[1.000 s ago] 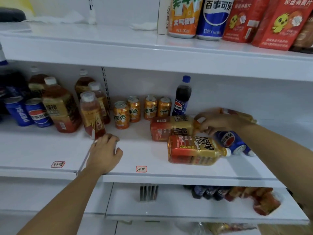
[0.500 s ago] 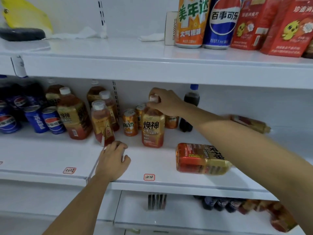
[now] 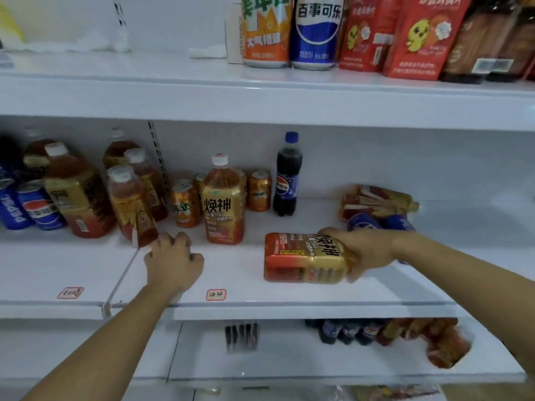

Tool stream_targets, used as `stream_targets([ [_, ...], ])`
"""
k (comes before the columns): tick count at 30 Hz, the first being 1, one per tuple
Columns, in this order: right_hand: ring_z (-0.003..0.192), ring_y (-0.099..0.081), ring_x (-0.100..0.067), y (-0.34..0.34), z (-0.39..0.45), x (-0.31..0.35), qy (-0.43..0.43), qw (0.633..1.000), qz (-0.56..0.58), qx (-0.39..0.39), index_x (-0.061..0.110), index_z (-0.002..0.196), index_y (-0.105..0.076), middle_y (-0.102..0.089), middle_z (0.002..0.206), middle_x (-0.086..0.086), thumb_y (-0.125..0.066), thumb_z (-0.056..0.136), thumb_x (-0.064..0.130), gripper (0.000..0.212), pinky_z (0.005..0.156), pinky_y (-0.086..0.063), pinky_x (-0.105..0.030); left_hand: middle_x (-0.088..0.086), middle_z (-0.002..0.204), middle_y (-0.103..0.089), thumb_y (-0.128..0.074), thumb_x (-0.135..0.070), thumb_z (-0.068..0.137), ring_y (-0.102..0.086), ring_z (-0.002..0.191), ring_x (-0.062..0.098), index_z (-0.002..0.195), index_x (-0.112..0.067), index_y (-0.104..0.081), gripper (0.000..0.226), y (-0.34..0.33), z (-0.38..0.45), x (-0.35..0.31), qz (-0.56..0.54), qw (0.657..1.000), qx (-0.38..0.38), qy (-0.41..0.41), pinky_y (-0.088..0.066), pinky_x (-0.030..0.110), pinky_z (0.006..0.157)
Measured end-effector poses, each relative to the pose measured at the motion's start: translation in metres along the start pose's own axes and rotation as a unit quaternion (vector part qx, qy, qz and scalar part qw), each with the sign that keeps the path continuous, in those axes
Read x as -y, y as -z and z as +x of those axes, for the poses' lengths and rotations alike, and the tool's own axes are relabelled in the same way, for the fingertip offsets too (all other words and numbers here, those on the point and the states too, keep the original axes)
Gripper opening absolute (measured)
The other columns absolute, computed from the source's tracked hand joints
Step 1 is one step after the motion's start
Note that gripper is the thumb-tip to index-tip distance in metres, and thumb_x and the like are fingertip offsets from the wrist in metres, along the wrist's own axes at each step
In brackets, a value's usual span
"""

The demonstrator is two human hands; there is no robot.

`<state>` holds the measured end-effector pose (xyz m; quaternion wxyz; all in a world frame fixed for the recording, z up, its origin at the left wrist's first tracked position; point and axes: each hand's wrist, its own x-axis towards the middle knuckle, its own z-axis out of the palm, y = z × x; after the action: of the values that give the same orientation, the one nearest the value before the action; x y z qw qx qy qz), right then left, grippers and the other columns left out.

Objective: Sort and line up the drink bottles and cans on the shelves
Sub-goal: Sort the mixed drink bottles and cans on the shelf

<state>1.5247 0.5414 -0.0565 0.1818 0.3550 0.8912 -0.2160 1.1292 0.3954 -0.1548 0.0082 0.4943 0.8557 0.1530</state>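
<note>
Setting: white shop shelving in three tiers; the middle shelf fills the centre of the head view.
Right hand: the right hand, at 3 o'clock of centre, has its fingers curled round the neck end of the lying bottle.
Lying bottle: an orange-and-gold energy drink on its side near the shelf's front edge, base toward 9 o'clock, neck toward 3 o'clock under the hand.
Left hand: the left hand, at 7 o'clock of centre, rests knuckles-up on the shelf with fingers curled under, holding nothing.
Upright bottle: a matching energy drink, the standing bottle, upright at 11 o'clock of the lying one and well apart from it.
Cans: orange cans stand just beside and behind the standing bottle.
Cola bottle: a small dark cola bottle stands upright at the back, at 12 o'clock of the lying bottle.
Fallen stock: a further bottle on its side and blue cans lie at 1 o'clock of the right hand.
Left group: tea-coloured bottles and blue cola cans stand at 9 o'clock.
Top shelf: large cans and red packets at 12 o'clock.
Price tag: a handwritten label lies on the shelf's front strip at 6 o'clock of the standing bottle.
</note>
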Motion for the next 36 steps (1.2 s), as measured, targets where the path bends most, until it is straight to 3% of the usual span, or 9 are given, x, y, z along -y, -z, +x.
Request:
stream_targets([
  [5, 0.109, -0.056, -0.005, 0.052, -0.026, 0.013, 0.028, 0.996, 0.035, -0.075, 0.042, 0.131, -0.05, -0.058, 0.121, 0.019, -0.08, 0.085, 0.044, 0.055, 0.085, -0.041, -0.017, 0.022, 0.116, -0.051, -0.038, -0.038, 0.079, -0.044, 0.111, 0.039, 0.119, -0.009, -0.054, 0.052, -0.017, -0.009, -0.003, 0.038, 0.999, -0.01, -0.019, -0.04, 0.053, 0.095],
  [10, 0.087, -0.064, -0.003, 0.1, -0.008, 0.073, 0.12, 0.961, 0.079, -0.236, 0.031, 0.106, -0.065, -0.069, 0.1, 0.011, -0.073, 0.093, 0.036, 0.016, 0.078, -0.05, -0.025, 0.024, 0.114, -0.053, -0.036, -0.038, 0.078, -0.048, 0.106, 0.04, 0.118, -0.008, -0.056, 0.054, -0.019, -0.01, -0.004, 0.052, 0.998, -0.018, -0.02, -0.042, 0.052, 0.091],
  [15, 0.082, -0.059, -0.001, 0.108, 0.047, 0.122, 0.155, 0.951, 0.026, -0.268, 0.023, 0.101, -0.059, -0.059, 0.089, 0.012, -0.064, 0.099, 0.034, 0.013, 0.071, -0.044, -0.018, 0.021, 0.111, -0.054, -0.034, -0.039, 0.077, -0.049, 0.104, 0.039, 0.116, -0.011, -0.057, 0.054, -0.018, -0.011, -0.003, 0.057, 0.998, -0.029, -0.023, -0.043, 0.051, 0.09],
  [22, 0.092, -0.071, -0.015, 0.097, 0.023, 0.075, 0.06, 0.954, 0.221, -0.193, 0.033, 0.137, -0.044, -0.067, 0.111, 0.001, -0.068, 0.094, 0.047, 0.051, 0.076, -0.062, -0.033, 0.015, 0.117, -0.055, -0.059, -0.03, 0.084, -0.048, 0.112, 0.037, 0.118, -0.016, -0.058, 0.036, -0.014, -0.008, -0.003, 0.011, 1.0, -0.028, -0.005, -0.041, 0.05, 0.097],
  [27, 0.094, -0.067, -0.02, 0.067, -0.018, -0.002, -0.212, 0.968, -0.065, -0.115, 0.039, 0.106, -0.058, -0.066, 0.103, 0.008, -0.054, 0.078, 0.076, 0.047, 0.086, -0.056, -0.042, 0.017, 0.116, -0.056, -0.063, -0.028, 0.083, -0.05, 0.108, 0.038, 0.115, -0.016, -0.06, 0.035, -0.014, -0.008, -0.002, -0.008, 1.0, -0.026, -0.007, -0.043, 0.051, 0.094],
  [30, 0.11, -0.063, -0.028, 0.03, -0.018, -0.019, -0.272, 0.949, -0.153, -0.054, 0.017, 0.146, -0.042, -0.066, 0.128, -0.004, -0.058, 0.073, 0.08, 0.097, 0.09, -0.051, -0.036, 0.017, 0.112, -0.059, -0.064, -0.025, 0.083, -0.053, 0.105, 0.038, 0.113, -0.014, -0.065, 0.032, -0.012, -0.009, -0.002, -0.017, 0.999, -0.035, -0.012, -0.046, 0.05, 0.09],
  [32, 0.118, -0.057, -0.035, 0.009, -0.013, -0.022, -0.283, 0.943, -0.165, -0.053, 0.012, 0.162, -0.004, -0.059, 0.138, -0.012, -0.065, 0.074, 0.072, 0.122, 0.086, -0.051, -0.037, 0.011, 0.104, -0.061, -0.064, -0.022, 0.083, -0.057, 0.099, 0.036, 0.105, -0.016, -0.067, 0.023, -0.004, -0.014, -0.012, -0.044, 0.998, -0.036, -0.008, -0.048, 0.047, 0.086],
  [34, 0.107, -0.059, -0.034, 0.004, -0.009, -0.028, -0.265, 0.95, -0.132, -0.096, 0.017, 0.162, 0.0, -0.058, 0.133, -0.016, -0.074, 0.073, 0.051, 0.12, 0.078, -0.053, -0.035, 0.002, 0.084, -0.061, -0.062, -0.019, 0.081, -0.059, 0.084, 0.032, 0.083, -0.02, -0.063, 0.002, 0.004, -0.026, -0.031, -0.083, 0.995, -0.058, -0.015, -0.05, 0.044, 0.077],
  [36, 0.108, -0.06, -0.032, 0.008, -0.007, -0.032, -0.228, 0.964, -0.08, -0.112, 0.025, 0.161, -0.004, -0.056, 0.136, -0.014, -0.078, 0.071, 0.039, 0.118, 0.079, -0.056, -0.035, -0.002, 0.07, -0.059, -0.063, -0.016, 0.081, -0.058, 0.072, 0.029, 0.07, -0.022, -0.056, 0.014, 0.007, -0.042, -0.061, -0.111, 0.989, -0.083, -0.051, -0.048, 0.039, 0.066],
])
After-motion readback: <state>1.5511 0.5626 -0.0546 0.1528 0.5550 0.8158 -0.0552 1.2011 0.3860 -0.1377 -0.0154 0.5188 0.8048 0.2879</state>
